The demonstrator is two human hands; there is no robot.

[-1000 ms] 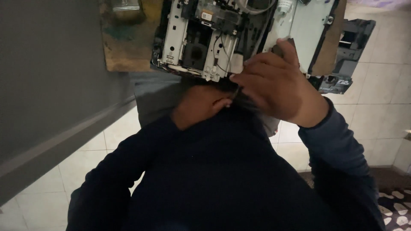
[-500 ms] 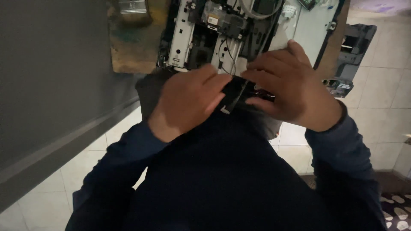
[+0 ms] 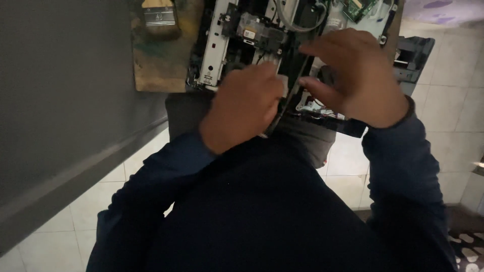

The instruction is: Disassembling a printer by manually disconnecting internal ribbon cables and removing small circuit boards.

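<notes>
We see a long, thin black plastic strip angled over the near edge of the opened grey metal machine chassis, apparently so it can be lined up. The left hand is curled closed around its lower end; the right hand hovers spread beside it, fingers loose. A flat paintbrush lies apart on the worn wooden table.

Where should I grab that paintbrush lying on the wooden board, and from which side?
Grip the paintbrush across its metal ferrule, probably coming from above with fingers on the two long edges. It lies flat on the wooden board, left of the opened machine, with its sides free. Its handle is out of view, so the ferrule is the only firm part showing.
</notes>
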